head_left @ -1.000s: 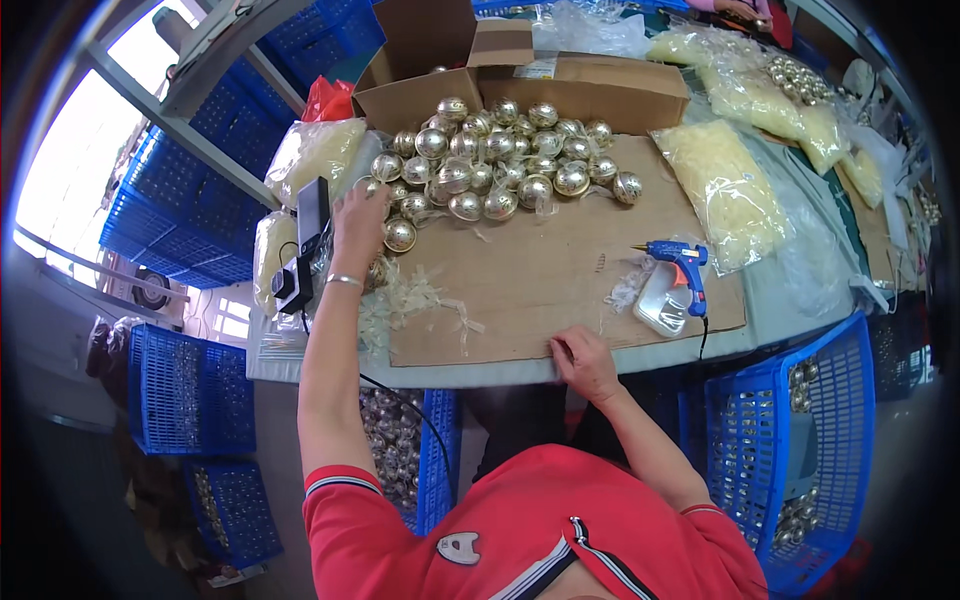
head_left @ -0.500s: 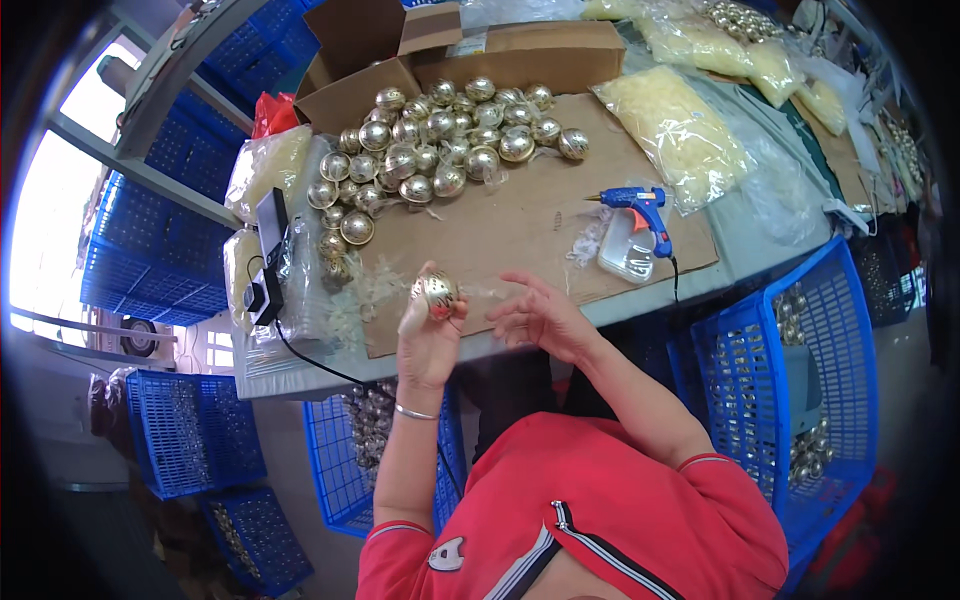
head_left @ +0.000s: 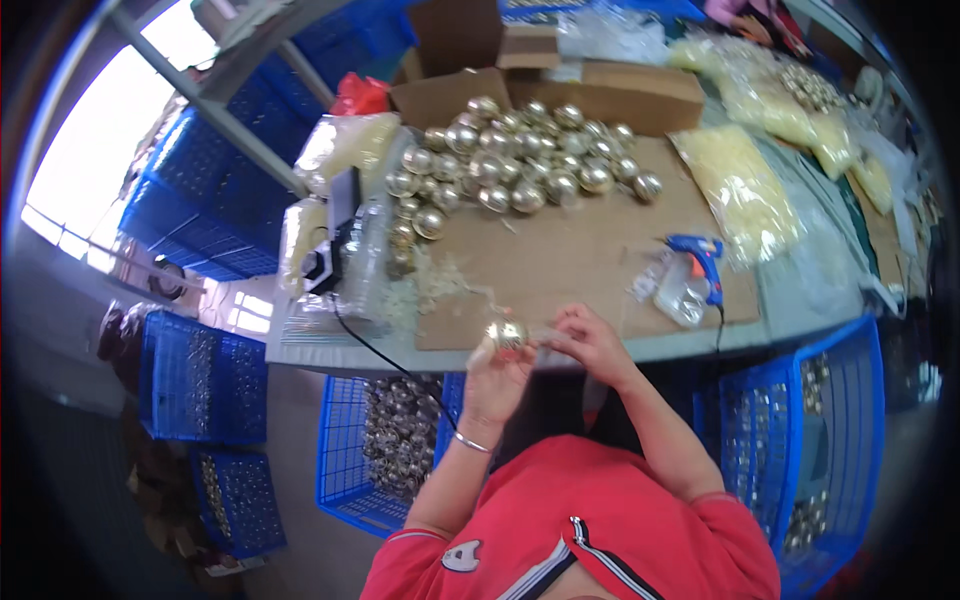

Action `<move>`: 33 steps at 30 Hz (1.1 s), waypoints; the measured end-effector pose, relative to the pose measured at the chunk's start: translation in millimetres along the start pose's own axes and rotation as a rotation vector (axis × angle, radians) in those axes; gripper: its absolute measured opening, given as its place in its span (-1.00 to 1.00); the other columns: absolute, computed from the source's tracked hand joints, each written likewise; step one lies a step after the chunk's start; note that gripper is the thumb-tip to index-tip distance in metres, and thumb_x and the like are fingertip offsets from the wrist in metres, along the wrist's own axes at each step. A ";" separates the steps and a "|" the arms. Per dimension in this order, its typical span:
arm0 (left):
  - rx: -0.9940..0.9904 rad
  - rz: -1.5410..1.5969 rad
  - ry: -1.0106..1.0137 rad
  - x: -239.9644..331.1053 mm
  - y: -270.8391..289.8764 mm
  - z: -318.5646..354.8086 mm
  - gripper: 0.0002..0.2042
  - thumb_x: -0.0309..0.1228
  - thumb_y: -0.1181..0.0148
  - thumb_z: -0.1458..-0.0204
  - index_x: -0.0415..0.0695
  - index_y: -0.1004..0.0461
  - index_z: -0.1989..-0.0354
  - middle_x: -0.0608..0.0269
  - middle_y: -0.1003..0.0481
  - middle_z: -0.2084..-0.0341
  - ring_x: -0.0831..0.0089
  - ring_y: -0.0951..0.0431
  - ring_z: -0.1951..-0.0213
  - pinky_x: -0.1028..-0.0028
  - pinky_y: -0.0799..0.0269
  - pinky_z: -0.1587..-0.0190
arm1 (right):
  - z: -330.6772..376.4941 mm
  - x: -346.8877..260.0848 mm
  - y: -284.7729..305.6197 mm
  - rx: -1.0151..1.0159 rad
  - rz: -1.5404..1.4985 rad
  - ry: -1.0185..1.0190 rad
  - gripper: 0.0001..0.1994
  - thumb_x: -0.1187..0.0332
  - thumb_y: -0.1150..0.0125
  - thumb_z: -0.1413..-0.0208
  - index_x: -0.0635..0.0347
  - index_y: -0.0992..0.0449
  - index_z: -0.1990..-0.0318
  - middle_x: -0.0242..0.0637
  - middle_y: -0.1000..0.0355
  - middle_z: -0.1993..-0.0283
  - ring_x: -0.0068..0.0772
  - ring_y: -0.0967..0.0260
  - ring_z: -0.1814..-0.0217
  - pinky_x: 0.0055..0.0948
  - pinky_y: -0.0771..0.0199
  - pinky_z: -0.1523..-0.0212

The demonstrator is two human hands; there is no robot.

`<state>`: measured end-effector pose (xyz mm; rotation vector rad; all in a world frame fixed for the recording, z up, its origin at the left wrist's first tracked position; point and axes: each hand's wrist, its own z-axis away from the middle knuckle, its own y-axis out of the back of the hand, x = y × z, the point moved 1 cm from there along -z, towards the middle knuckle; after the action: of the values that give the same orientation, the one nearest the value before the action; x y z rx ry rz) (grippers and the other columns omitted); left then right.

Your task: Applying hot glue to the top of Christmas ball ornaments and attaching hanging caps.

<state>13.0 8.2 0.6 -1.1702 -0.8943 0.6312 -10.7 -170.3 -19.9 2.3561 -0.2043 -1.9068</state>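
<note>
My left hand [head_left: 495,388] is closed around a shiny gold ball ornament [head_left: 506,338] and holds it up at the table's near edge. Just right of the ball, my right hand [head_left: 598,345] has its fingertips pinched together on a pale, see-through strip [head_left: 547,335] that reaches toward the ball. Its exact kind is too blurred to tell. Farther back, a heap of similar gold balls [head_left: 525,165] lies on a flat cardboard sheet [head_left: 580,265]. Some pale petal-like pieces [head_left: 435,283] are scattered left of my hands.
A blue glue gun [head_left: 700,262] rests by a clear plastic tray [head_left: 680,300] at the right. Bags of pale yellow material [head_left: 740,195] lie beyond. A black cable [head_left: 385,358] crosses the front edge. Blue crates [head_left: 335,450] stand below. Another person's hand [head_left: 752,28] shows at the far right.
My right hand's spread fingers have closed into a pinch beside the ball. My left hand still holds the ball. The whole view has shifted, so the table sits farther right and lower.
</note>
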 end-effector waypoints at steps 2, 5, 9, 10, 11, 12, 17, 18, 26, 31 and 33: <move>0.014 0.095 0.015 1.0 0.9 -0.3 -0.58 -0.35 -0.11 -0.08 -0.19 -0.25 -0.11 0.13 -0.43 0.12 0.22 -0.47 0.12 0.39 -0.45 0.06 | 6.1 8.8 10.9 -0.048 -0.111 -0.125 -0.85 0.40 -0.22 -0.04 0.25 -0.53 0.25 -0.33 -0.43 0.27 -0.57 -0.36 0.38 -0.61 -0.34 0.38; 0.023 0.066 0.041 1.6 17.1 5.2 -0.58 -0.35 -0.14 -0.06 -0.18 -0.28 -0.10 0.17 -0.39 0.07 0.20 -0.45 0.10 0.41 -0.45 0.05 | 12.3 -19.4 15.9 -0.117 -0.286 -0.385 -0.81 0.45 -0.18 -0.05 0.29 -0.51 0.18 -0.34 -0.45 0.41 -0.57 -0.36 0.51 -0.63 -0.34 0.48; -0.017 0.098 0.058 -6.2 22.4 10.9 -0.58 -0.37 -0.16 -0.05 -0.15 -0.27 -0.09 0.20 -0.38 0.09 0.19 -0.44 0.09 0.41 -0.44 0.03 | 3.7 -53.6 15.2 -0.140 -0.263 -0.413 -0.76 0.47 -0.15 -0.06 0.33 -0.46 0.10 -0.39 -0.40 0.53 -0.63 -0.33 0.59 -0.68 -0.28 0.62; 0.010 0.106 0.055 -7.1 18.0 12.2 -0.58 -0.38 -0.16 -0.05 -0.14 -0.26 -0.10 0.21 -0.38 0.09 0.19 -0.44 0.09 0.40 -0.44 0.02 | 0.8 -52.7 13.4 -0.145 -0.258 -0.409 -0.76 0.47 -0.15 -0.06 0.33 -0.46 0.10 -0.39 -0.40 0.53 -0.63 -0.33 0.59 -0.68 -0.28 0.62; 0.006 0.110 0.051 -6.9 17.6 11.7 -0.58 -0.38 -0.16 -0.05 -0.14 -0.26 -0.10 0.21 -0.38 0.09 0.19 -0.44 0.09 0.40 -0.44 0.02 | -1.2 -48.4 10.3 -0.174 -0.288 -0.437 -0.79 0.47 -0.15 -0.06 0.32 -0.47 0.14 -0.40 -0.39 0.54 -0.64 -0.32 0.60 -0.69 -0.25 0.64; 0.009 0.109 0.044 -6.9 17.0 11.4 -0.58 -0.38 -0.16 -0.05 -0.14 -0.26 -0.10 0.21 -0.37 0.08 0.19 -0.44 0.09 0.39 -0.43 0.02 | -2.5 -43.5 8.1 -0.203 -0.319 -0.465 -0.81 0.47 -0.16 -0.06 0.32 -0.47 0.17 -0.42 -0.38 0.55 -0.65 -0.30 0.62 -0.69 -0.22 0.66; -0.005 0.103 0.035 -2.2 16.0 11.7 -0.56 -0.38 -0.16 -0.04 -0.14 -0.25 -0.11 0.21 -0.37 0.08 0.19 -0.44 0.09 0.38 -0.43 0.01 | -3.1 -30.2 5.6 -0.010 -0.564 -0.501 -0.91 0.48 -0.20 -0.03 0.25 -0.46 0.29 -0.44 -0.36 0.56 -0.69 -0.25 0.65 -0.73 -0.14 0.68; -0.013 0.107 0.051 -2.3 19.9 11.4 -0.55 -0.38 -0.17 -0.04 -0.13 -0.24 -0.12 0.20 -0.37 0.08 0.19 -0.44 0.08 0.36 -0.42 0.00 | -3.5 -33.3 8.3 0.028 -0.584 -0.500 -0.92 0.49 -0.21 -0.02 0.24 -0.46 0.33 -0.45 -0.36 0.57 -0.71 -0.23 0.66 -0.74 -0.13 0.68; -0.008 0.104 0.181 -25.4 29.8 22.1 -0.56 -0.29 -0.10 -0.09 -0.01 -0.21 -0.16 0.14 -0.39 0.06 0.21 -0.44 0.05 0.32 -0.40 0.00 | -10.1 -66.0 16.6 0.021 -0.023 -0.206 -0.94 0.50 -0.27 0.05 0.29 -0.54 0.40 -0.43 -0.37 0.53 -0.67 -0.25 0.55 -0.66 -0.21 0.53; 0.034 -0.159 0.354 -42.9 34.8 30.8 -0.59 -0.27 0.01 -0.15 -0.04 -0.19 -0.17 0.07 -0.41 0.05 0.16 -0.46 0.04 0.37 -0.46 0.08 | -10.1 -83.0 17.8 -0.051 0.212 -0.062 -0.92 0.51 -0.27 0.07 0.29 -0.58 0.38 -0.44 -0.35 0.58 -0.67 -0.27 0.53 -0.67 -0.24 0.53; 0.055 -0.150 0.388 -45.4 33.7 33.0 -0.59 -0.27 0.03 -0.16 -0.06 -0.19 -0.18 0.07 -0.41 0.05 0.17 -0.46 0.05 0.39 -0.46 0.10 | -4.8 -80.8 21.4 -0.118 0.138 -0.191 -0.91 0.53 -0.22 0.03 0.30 -0.58 0.34 -0.42 -0.35 0.57 -0.64 -0.30 0.52 -0.64 -0.27 0.51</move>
<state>-37.9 -2.4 -39.2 -1.1154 -0.6220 0.2894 -23.4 -177.8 62.6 2.0318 -0.2548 -2.0166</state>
